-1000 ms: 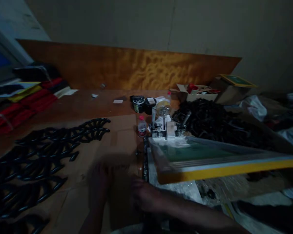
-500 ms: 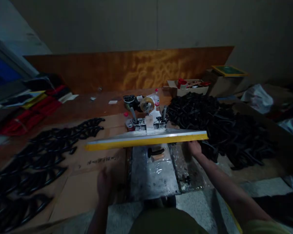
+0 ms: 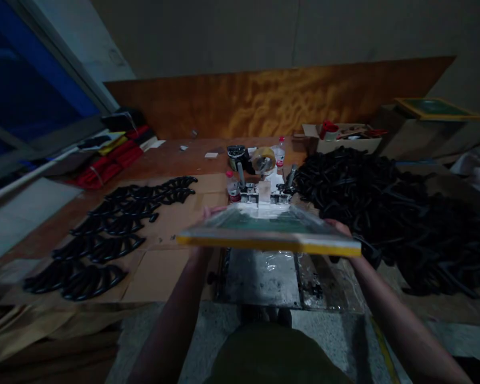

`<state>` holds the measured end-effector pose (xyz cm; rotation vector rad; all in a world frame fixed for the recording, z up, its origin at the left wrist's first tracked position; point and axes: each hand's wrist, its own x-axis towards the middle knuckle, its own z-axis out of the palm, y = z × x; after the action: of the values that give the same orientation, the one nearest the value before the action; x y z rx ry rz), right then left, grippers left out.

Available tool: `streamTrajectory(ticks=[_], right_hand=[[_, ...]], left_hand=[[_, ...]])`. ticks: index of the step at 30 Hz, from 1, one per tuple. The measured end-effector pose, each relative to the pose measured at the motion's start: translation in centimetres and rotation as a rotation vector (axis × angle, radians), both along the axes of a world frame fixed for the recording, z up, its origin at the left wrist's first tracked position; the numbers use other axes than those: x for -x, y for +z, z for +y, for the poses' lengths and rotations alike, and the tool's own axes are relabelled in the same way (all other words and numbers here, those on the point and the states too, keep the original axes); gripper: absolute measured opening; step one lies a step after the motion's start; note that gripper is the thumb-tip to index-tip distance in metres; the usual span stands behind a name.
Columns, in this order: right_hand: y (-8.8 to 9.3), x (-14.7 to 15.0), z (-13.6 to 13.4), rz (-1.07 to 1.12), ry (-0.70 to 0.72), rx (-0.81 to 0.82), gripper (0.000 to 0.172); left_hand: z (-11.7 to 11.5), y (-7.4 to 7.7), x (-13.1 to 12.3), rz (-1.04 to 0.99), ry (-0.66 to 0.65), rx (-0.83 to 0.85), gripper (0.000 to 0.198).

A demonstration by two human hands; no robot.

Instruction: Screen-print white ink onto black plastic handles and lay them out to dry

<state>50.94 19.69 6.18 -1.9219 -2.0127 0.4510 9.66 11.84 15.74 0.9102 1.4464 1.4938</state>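
Note:
A screen-printing frame (image 3: 269, 242) with a green mesh and a yellow front edge is tilted up from a hinge clamp (image 3: 265, 193). My left hand (image 3: 206, 226) is on the frame's left side, its fingers partly hidden by the frame. On the opposite side, my right hand (image 3: 343, 230) holds the frame edge. Below lies a metal base plate (image 3: 260, 280) with clear film on it. Curved black pieces (image 3: 94, 280), like handles, lie in rows on cardboard at the left. A large heap of similar black pieces (image 3: 356, 186) is at the right.
Behind the clamp stand a tape roll (image 3: 263, 159), a dark tub (image 3: 237, 154) and plastic bottles (image 3: 280, 152). An open carton (image 3: 346, 145) sits at the back right, near another green screen (image 3: 438, 108). Red folded material (image 3: 114, 162) lies at the back left.
My left hand has risen from over the cardboard to the frame's left side. The frame has tipped so its mesh shows, and it hides the black piece seen on the plate. The view has turned left.

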Motion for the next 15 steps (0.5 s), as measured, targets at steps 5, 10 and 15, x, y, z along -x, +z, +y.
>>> streamTrajectory(ticks=[5,10,15], right_hand=[[4.9,7.9,1.7,0.208,0.202,-0.309,0.041],[5.9,17.4,2.9,-0.104,0.434,-0.319,0.058],[5.5,19.6,3.3,-0.354,0.497,-0.028,0.024]], left_hand=[[-4.8,-5.3,1.5,0.331,-0.178,0.248,0.050],[-6.2,-8.1,0.3,0.390,-0.224,0.343,0.050],[-5.7,-10.6,0.0,0.205,-0.210,0.319,0.049]])
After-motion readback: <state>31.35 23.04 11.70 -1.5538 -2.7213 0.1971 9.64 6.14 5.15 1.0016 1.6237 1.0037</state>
